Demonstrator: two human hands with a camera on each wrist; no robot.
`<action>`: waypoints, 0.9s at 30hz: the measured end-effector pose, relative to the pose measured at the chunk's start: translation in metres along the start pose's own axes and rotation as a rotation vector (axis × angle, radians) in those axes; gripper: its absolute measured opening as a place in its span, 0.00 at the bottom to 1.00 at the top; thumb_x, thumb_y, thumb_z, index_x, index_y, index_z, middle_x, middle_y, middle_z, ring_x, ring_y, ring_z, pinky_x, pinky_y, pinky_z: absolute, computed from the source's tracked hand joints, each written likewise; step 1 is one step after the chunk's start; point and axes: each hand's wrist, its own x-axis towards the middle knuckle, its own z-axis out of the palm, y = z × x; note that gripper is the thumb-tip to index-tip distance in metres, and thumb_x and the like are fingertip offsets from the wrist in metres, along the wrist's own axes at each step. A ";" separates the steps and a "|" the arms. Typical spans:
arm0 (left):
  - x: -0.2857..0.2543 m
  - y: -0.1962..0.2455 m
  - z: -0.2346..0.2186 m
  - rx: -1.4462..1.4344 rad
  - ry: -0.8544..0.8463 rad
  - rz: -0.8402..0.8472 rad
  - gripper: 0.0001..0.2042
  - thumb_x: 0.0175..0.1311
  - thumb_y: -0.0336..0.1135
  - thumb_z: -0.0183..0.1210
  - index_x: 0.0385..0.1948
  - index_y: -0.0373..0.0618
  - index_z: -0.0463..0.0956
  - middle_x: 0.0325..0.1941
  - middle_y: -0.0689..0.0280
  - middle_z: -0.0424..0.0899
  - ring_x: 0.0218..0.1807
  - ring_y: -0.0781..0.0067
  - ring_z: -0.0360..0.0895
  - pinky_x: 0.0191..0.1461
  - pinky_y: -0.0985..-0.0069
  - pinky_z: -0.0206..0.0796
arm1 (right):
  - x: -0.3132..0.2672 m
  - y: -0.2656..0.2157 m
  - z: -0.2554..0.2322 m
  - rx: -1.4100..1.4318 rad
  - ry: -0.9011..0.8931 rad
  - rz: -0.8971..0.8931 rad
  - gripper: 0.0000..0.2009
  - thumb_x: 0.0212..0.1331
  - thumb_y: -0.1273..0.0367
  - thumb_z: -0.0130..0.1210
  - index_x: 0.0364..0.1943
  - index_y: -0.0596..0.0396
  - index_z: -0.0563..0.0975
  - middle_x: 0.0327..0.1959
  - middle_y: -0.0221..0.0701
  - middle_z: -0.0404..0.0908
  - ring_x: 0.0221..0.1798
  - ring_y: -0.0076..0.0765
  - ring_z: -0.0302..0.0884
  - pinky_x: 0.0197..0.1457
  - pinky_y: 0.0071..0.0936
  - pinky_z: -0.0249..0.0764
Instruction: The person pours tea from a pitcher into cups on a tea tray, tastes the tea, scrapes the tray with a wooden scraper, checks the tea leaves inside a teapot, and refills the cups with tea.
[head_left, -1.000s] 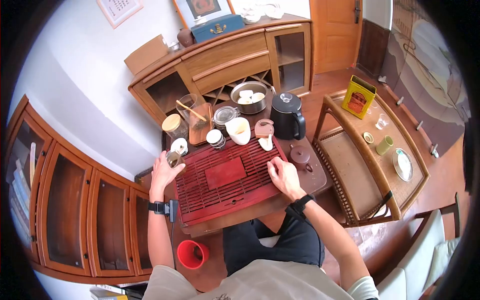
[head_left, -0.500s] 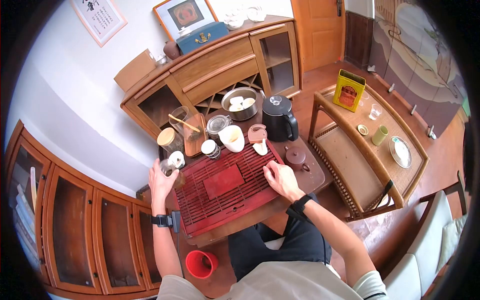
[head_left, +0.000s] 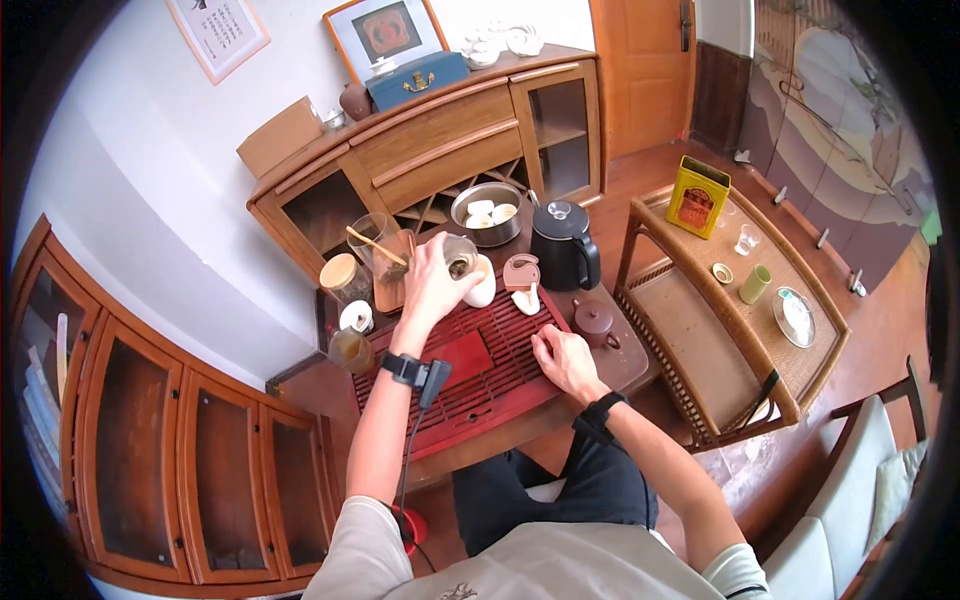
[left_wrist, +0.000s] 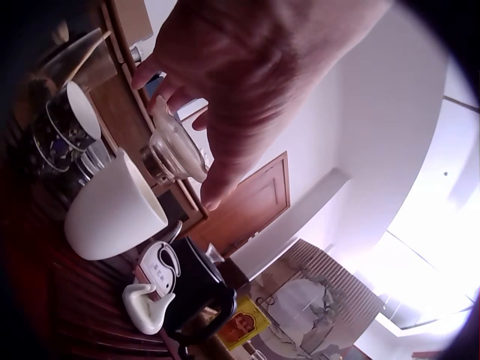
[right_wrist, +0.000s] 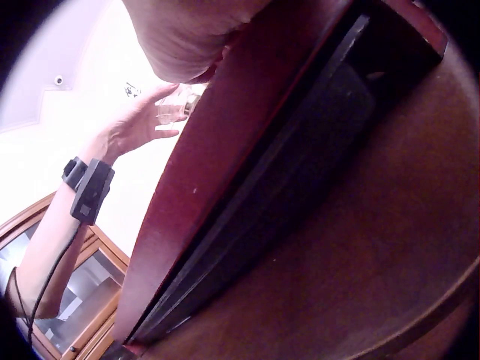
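My left hand point(head_left: 430, 288) pinches a small glass tea strainer point(left_wrist: 176, 146) by its flared rim, thumb on one side and fingers on the other. Dark leaves show inside it in the head view. The strainer hangs tilted just above the mouth of a white pitcher point(left_wrist: 116, 214). At the tray's left end stands a glass cup point(head_left: 352, 352) with yellowish liquid. My right hand point(head_left: 566, 358) rests loosely curled on the right edge of the red slatted tea tray point(head_left: 462, 358), holding nothing. A white spouted piece point(head_left: 526, 300) lies close to it.
Behind the tray stand a black kettle point(head_left: 563, 245), a steel pot point(head_left: 490, 233) of white cups and a lidded jar point(head_left: 345, 280). A brown teapot point(head_left: 593, 318) sits to the right. The rattan cart point(head_left: 680, 330) stands farther right. A cable point(head_left: 404, 460) hangs from the left wrist.
My left hand has carried the strainer from the tray's left end rightward and away from me to the white pitcher, leaving the glass cup behind. My right hand stays on the tray edge.
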 end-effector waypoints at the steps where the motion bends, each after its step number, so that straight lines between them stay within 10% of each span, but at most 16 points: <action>1: 0.003 0.001 0.007 -0.015 0.009 0.022 0.44 0.43 0.49 0.73 0.64 0.41 0.61 0.61 0.46 0.68 0.63 0.45 0.67 0.66 0.55 0.61 | 0.000 0.000 0.000 -0.003 -0.005 0.001 0.13 0.65 0.63 0.51 0.29 0.59 0.74 0.26 0.49 0.79 0.33 0.58 0.79 0.38 0.48 0.73; 12: 0.002 -0.029 0.043 0.066 -0.017 0.130 0.48 0.44 0.54 0.72 0.67 0.40 0.57 0.61 0.42 0.68 0.64 0.43 0.66 0.66 0.53 0.60 | 0.000 0.001 0.003 -0.016 0.023 -0.021 0.11 0.64 0.64 0.52 0.29 0.58 0.75 0.23 0.48 0.78 0.31 0.57 0.79 0.35 0.48 0.73; 19: -0.021 -0.064 0.000 0.013 0.183 0.077 0.34 0.57 0.49 0.65 0.59 0.34 0.66 0.57 0.45 0.71 0.61 0.46 0.68 0.65 0.59 0.61 | 0.001 -0.002 -0.001 -0.025 -0.011 0.002 0.13 0.64 0.63 0.52 0.29 0.59 0.74 0.24 0.49 0.79 0.31 0.57 0.78 0.36 0.48 0.73; 27: -0.040 -0.070 0.007 -0.011 -0.063 -0.091 0.36 0.53 0.49 0.68 0.61 0.36 0.65 0.59 0.45 0.71 0.63 0.46 0.68 0.65 0.59 0.63 | 0.000 0.001 0.000 -0.025 -0.028 -0.012 0.12 0.65 0.64 0.51 0.31 0.59 0.74 0.25 0.48 0.79 0.32 0.57 0.78 0.37 0.46 0.73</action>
